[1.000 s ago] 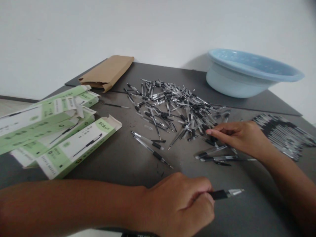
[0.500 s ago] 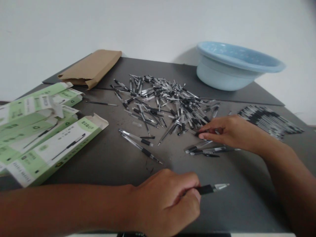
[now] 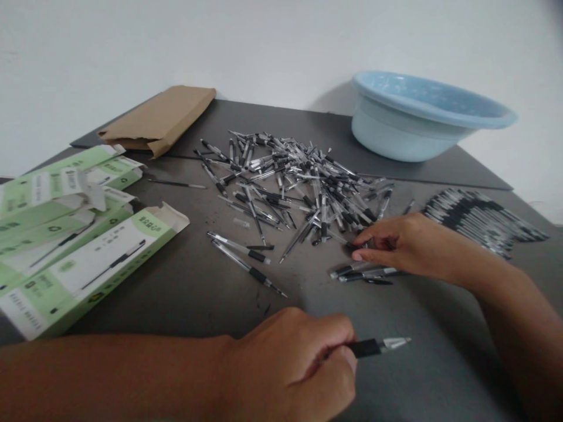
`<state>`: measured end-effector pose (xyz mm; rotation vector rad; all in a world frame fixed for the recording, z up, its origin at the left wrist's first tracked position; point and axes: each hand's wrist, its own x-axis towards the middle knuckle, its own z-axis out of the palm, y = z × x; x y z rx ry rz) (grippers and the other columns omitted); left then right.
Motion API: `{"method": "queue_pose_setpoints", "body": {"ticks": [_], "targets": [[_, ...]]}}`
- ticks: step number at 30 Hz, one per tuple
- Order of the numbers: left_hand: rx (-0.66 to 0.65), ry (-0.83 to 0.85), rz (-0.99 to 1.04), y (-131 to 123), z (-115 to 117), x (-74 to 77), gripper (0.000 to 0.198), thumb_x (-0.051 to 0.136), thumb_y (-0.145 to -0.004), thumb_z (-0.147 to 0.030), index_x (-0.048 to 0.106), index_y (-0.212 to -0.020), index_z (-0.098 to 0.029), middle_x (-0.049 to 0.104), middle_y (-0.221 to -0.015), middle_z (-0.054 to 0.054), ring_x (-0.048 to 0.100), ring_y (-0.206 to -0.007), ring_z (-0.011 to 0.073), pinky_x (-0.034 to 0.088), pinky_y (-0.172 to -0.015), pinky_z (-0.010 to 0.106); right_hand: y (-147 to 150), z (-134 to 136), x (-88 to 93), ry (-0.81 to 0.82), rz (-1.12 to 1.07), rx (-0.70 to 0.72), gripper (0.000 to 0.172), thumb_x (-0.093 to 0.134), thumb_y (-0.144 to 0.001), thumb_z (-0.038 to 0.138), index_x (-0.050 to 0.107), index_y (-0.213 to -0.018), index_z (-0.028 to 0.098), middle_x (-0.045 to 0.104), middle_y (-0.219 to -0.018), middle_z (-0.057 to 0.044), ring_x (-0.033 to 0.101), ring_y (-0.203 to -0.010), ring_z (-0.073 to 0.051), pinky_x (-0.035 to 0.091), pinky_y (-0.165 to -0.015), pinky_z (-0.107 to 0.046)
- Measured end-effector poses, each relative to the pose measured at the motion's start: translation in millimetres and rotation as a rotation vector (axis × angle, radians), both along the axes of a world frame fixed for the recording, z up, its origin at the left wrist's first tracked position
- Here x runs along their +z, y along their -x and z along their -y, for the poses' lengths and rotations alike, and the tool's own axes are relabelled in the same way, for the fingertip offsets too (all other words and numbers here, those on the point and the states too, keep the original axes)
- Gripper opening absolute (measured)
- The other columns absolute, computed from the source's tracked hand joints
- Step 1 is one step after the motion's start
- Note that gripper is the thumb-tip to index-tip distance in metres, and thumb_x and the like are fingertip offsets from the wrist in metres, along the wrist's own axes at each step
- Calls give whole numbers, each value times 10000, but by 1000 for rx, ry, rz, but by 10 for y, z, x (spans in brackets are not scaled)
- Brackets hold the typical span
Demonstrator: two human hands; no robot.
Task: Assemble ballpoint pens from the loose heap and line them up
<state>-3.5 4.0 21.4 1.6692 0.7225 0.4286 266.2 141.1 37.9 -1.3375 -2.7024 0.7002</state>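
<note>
My left hand (image 3: 299, 363) is closed round a pen (image 3: 380, 346) near the table's front edge; its black grip and clear tip stick out to the right. My right hand (image 3: 398, 243) reaches in from the right, its fingers curled and pinching a small dark pen part at the near edge of a big heap of loose pens (image 3: 299, 181). A few pens (image 3: 360, 272) lie just under that hand. Two more pens (image 3: 246, 258) lie apart in front of the heap.
Green-and-white pen boxes (image 3: 79, 234) lie open at the left, a brown paper envelope (image 3: 160, 117) at the back left. A light blue basin (image 3: 422, 120) stands at the back right. A neat row of pens (image 3: 479, 220) lies at the right on the dark table (image 3: 197, 293).
My right hand has drawn back slightly from the heap, its fingers curling from stretched to a pinch. The left hand keeps hold of its pen; the view has shifted a little.
</note>
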Motion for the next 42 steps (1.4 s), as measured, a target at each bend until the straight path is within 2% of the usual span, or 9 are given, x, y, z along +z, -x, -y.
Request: {"method": "queue_pose_setpoints", "body": {"ticks": [3,11,18,22,26,29,32,36,42], "targets": [[6,5,-3,-8,-2,6,237,439,-1049,-276,403,-816,-251,365,-522,-94,386,-420,81,251,-415,219,-1,13,4,-13,17,0,352,708,-960,629,873,-1008,322,745,-641,3,623,-480,-153,388,-480,-302],[-4,-57,-35,-1,19,1,223,467,-1032,-282,387,-827,-247,375,-547,-92,423,-445,80,255,-434,205,61,59,69,19,98,-5,464,631,-983,707,844,-1017,296,760,-712,-27,659,-559,-178,405,-521,-294],[8,-72,-12,-8,7,1,227,460,-1025,-279,363,-823,-246,392,-549,-90,427,-432,62,243,-424,188,65,71,25,-89,14,-34,503,647,-943,772,821,-1024,307,680,-631,16,608,-505,-150,415,-502,-294],[14,-69,3,12,11,-3,215,440,-1058,-310,394,-859,-246,394,-550,-93,410,-437,66,270,-431,185,120,134,-2,-203,-76,0,431,662,-975,712,806,-1155,347,644,-639,45,596,-523,-130,430,-518,-282],[27,-38,19,44,13,19,206,412,-1092,-331,423,-904,-248,410,-570,-88,434,-453,76,286,-446,204,196,184,-60,-242,-117,40,415,648,-1019,647,771,-1299,368,655,-677,47,589,-547,-129,439,-536,-281],[-6,-1,23,69,-1,42,216,409,-1102,-358,421,-914,-251,420,-584,-83,444,-466,83,309,-457,208,241,198,-127,-285,-125,63,390,627,-1055,585,757,-1340,351,701,-749,32,576,-553,-129,457,-562,-290],[-16,22,29,78,-8,40,251,441,-1094,-408,405,-900,-252,420,-591,-78,457,-480,92,294,-456,222,265,197,-195,-329,-158,62,356,633,-1069,529,752,-1341,334,765,-916,4,632,-644,-138,505,-631,-299],[34,-14,55,77,10,-2,269,444,-1087,-418,391,-884,-250,423,-610,-70,441,-495,100,269,-460,244,270,164,-251,-364,-199,39,300,669,-1060,474,761,-1312,339,750,-962,-2,663,-739,-153,539,-693,-308],[-22,-71,38,90,22,-56,258,433,-1088,-457,399,-929,-257,453,-670,-53,501,-565,128,285,-474,253,314,70,-229,-426,-193,56,249,706,-1034,478,803,-1215,338,755,-1099,-33,712,-875,-191,562,-739,-337]]}}
